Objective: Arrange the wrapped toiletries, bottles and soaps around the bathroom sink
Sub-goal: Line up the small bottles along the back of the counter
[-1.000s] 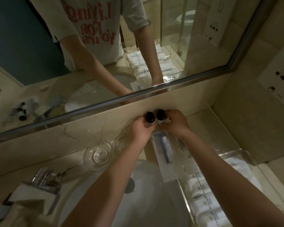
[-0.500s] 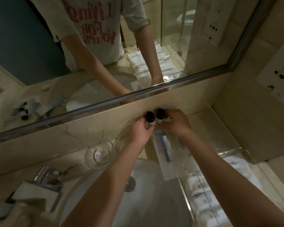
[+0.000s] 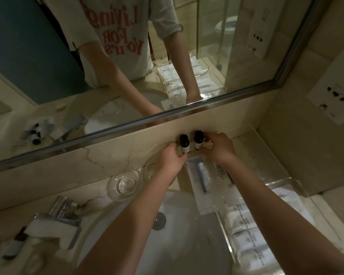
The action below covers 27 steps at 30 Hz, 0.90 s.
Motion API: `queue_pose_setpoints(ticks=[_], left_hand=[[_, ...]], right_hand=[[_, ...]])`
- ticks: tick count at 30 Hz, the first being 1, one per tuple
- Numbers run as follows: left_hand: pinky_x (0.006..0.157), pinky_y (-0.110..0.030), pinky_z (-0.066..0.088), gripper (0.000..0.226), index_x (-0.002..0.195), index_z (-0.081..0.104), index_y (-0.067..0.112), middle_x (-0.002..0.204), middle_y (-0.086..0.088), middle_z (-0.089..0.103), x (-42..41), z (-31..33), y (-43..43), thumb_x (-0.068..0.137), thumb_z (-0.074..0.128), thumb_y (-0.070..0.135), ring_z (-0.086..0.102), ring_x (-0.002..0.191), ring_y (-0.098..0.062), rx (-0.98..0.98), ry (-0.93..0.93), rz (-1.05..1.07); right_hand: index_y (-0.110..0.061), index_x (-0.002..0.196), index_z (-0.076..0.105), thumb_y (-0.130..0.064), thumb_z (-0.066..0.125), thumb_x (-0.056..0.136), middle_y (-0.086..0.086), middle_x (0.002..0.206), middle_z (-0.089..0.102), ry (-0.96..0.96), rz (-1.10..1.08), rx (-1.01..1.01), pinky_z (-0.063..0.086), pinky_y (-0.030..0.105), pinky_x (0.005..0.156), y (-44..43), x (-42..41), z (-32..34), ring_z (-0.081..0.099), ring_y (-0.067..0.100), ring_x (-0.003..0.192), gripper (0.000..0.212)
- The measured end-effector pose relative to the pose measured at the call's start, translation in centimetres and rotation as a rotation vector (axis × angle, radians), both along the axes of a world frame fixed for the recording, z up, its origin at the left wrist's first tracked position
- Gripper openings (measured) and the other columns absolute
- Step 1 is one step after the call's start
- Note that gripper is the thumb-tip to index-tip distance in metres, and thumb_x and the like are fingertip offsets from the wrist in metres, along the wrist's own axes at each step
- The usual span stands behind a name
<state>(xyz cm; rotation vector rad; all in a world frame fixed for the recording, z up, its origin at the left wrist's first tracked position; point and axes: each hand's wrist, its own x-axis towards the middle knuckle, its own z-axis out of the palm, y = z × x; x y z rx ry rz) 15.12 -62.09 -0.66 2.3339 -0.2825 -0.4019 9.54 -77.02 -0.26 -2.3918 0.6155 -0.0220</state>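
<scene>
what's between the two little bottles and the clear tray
In the head view, a flat wrapped packet with something blue inside, partly under the right forearm.

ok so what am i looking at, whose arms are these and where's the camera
No machine here: these are a person's bare arms, filmed by one camera worn on the head, looking down at a bathroom counter. The mirror above reflects that person. The left hand grips one small dark-capped bottle, the right hand holds a second bottle beside it, both upright by the wall. Nearby: a clear glass, a flat wrapped packet, a tray of wrapped toiletries, the white sink.
</scene>
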Motion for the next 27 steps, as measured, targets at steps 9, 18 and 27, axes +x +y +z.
queue_pose_setpoints(ticks=[9, 18, 27], left_hand=[[0.081, -0.035, 0.051, 0.038, 0.114, 0.058, 0.01, 0.102, -0.011, 0.066, -3.6, 4.1, 6.4, 0.085, 0.055, 0.034, 0.062, 0.095, -0.03, 0.274, -0.103, -0.15], [0.085, -0.036, 0.049, 0.035, 0.11, 0.058, 0.012, 0.112, -0.011, 0.063, -11.4, 6.3, 23.7, 0.085, 0.056, 0.036, 0.059, 0.104, -0.03, 0.417, -0.189, -0.068], [0.095, -0.037, 0.046, 0.049, 0.127, 0.051, 0.008, 0.132, -0.011, 0.054, -14.8, 3.3, 44.4, 0.087, 0.056, 0.037, 0.053, 0.117, -0.029, 0.488, 0.196, 0.215]], right_hand=[[-0.013, 0.115, 0.059, -0.026, 0.062, 0.082, 0.008, 0.114, 0.064, -0.229, -0.052, -0.2, 0.042, 0.037, 0.086, 6.3, -5.9, 3.2, 0.053, 0.029, 0.105, 0.035], [-0.014, 0.117, 0.061, -0.023, 0.061, 0.085, 0.004, 0.119, 0.063, -0.194, 0.277, 0.017, 0.038, 0.03, 0.093, 22.4, -11.9, 5.1, 0.05, 0.023, 0.115, 0.034], [-0.017, 0.128, 0.052, -0.028, 0.059, 0.088, 0.005, 0.129, 0.057, 0.095, 0.724, 0.059, 0.041, 0.032, 0.097, 39.0, -10.9, 2.1, 0.05, 0.023, 0.119, 0.042]])
